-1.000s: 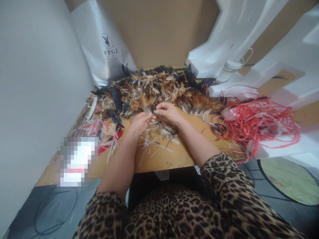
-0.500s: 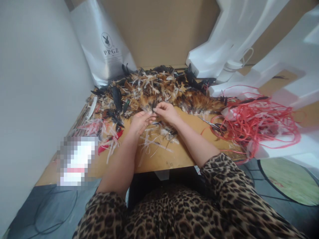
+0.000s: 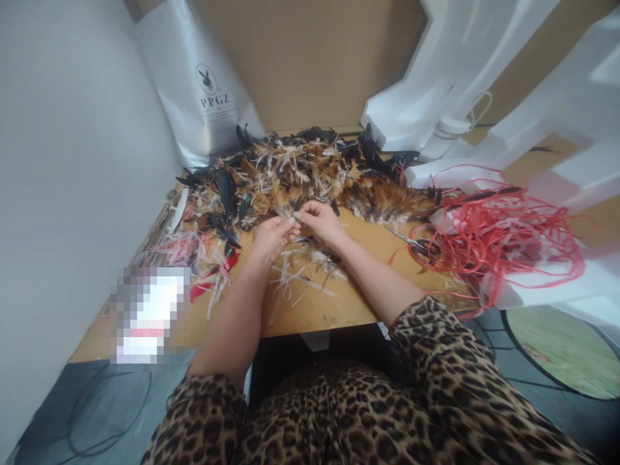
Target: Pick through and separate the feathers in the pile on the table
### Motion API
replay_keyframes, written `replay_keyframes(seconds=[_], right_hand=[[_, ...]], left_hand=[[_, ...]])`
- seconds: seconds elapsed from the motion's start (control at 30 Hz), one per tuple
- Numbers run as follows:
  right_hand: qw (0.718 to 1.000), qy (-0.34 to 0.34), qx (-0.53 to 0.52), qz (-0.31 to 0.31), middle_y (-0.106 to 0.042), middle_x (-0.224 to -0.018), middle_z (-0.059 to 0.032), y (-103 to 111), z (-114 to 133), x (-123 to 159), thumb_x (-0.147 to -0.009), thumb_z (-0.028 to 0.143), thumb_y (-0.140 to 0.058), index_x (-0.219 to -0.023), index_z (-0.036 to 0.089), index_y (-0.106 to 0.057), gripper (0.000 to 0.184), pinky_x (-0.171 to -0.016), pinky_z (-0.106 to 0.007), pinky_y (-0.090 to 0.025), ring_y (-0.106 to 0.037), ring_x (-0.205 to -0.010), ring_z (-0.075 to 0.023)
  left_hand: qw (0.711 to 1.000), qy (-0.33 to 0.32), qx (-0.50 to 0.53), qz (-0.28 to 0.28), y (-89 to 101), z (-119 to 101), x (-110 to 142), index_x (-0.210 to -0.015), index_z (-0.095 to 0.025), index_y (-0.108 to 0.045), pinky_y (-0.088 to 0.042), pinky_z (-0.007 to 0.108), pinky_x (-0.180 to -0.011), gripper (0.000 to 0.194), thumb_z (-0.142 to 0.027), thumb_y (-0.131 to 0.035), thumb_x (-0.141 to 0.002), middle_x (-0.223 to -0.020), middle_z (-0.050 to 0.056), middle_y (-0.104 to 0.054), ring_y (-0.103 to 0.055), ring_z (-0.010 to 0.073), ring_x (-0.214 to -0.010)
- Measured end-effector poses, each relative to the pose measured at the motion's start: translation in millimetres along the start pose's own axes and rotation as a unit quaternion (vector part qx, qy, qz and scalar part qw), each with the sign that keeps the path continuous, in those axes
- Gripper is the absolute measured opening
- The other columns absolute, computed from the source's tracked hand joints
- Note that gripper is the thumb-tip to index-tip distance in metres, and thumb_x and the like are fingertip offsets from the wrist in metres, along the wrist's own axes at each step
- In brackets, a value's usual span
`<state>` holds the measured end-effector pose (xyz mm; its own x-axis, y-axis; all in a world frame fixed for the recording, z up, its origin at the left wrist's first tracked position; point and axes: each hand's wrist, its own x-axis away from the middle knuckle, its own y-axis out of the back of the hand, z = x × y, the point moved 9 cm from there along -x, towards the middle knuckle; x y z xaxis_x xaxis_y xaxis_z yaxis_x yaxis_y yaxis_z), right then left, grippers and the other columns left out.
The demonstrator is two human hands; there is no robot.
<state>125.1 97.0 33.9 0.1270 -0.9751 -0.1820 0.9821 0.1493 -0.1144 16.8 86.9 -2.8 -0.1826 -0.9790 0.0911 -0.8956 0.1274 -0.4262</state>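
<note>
Single head-mounted view; faces forward and steeply down, close above the surface (image 3: 334, 313) at frame centre; no second view.

- Light was middling and kinda hazy, brightest on the white sheets (image 3: 402, 106) over on the right, with soft shadows in their folds.
- Silver bag (image 3: 213, 126) had a pale sheen down its front.
- Bright screen-like patch (image 3: 152, 316) at lower left was blown out and chunky with pixelation.
- Brown panel (image 3: 310, 64) went darker toward its right side, and the floor (image 3: 111, 407) was dim and bluish.
- Feathers (image 3: 300, 165) looked a bit smeary, red strands (image 3: 508, 239) too.
- Wide-angle stretch pulled the leopard-print sleeves (image 3: 445, 349) outward near the bottom.
</note>
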Motion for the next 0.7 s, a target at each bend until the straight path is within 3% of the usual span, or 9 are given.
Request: replay_keyframes(seconds=[0.23, 0.43, 0.7], right_hand=[[0.999, -0.039, -0.003, -0.006, -0.049, -0.052, 0.0055, 3, -8, -1, -0.057, 0.042, -0.07, -0.061, 0.016, -0.051, 0.032, -0.05, -0.02, -0.033, -0.042, -0.049, -0.0066], [0.998, -0.014, -0.043, -0.041, -0.051, -0.056, 0.0052, 5, -6, 0, -0.058, 0.036, -0.07, -0.059, 0.016, -0.05, 0.028, -0.052, -0.02, -0.035, -0.043, -0.052, -0.0063], [0.996, -0.026, -0.07, -0.037, -0.052, -0.058, 0.0051, 1, -15, 0, -0.058, 0.039, -0.07, -0.061, 0.016, -0.05, 0.031, -0.053, -0.02, -0.037, -0.045, -0.053, -0.007]], left_hand=[[0.998, 0.001, -0.056, -0.006, -2.3, -2, 3, -0.071, -0.009, -0.062, -0.043, 0.015, -0.049, 0.02, -0.025, -0.07, -0.063, -0.064, 0.005, -0.065, -0.056, 0.0053, -0.051], [0.999, 0.004, -0.049, -0.013, -2.5, 0, 3, -0.073, -0.009, -0.063, -0.044, 0.016, -0.052, 0.021, -0.026, -0.07, -0.063, -0.072, 0.008, -0.068, -0.06, 0.007, -0.057], [0.999, -0.016, -0.043, -0.023, -0.6, -2, 1, -0.066, -0.009, -0.062, -0.044, 0.016, -0.051, 0.016, -0.022, -0.071, -0.06, -0.063, 0.004, -0.065, -0.057, 0.0053, -0.051]])
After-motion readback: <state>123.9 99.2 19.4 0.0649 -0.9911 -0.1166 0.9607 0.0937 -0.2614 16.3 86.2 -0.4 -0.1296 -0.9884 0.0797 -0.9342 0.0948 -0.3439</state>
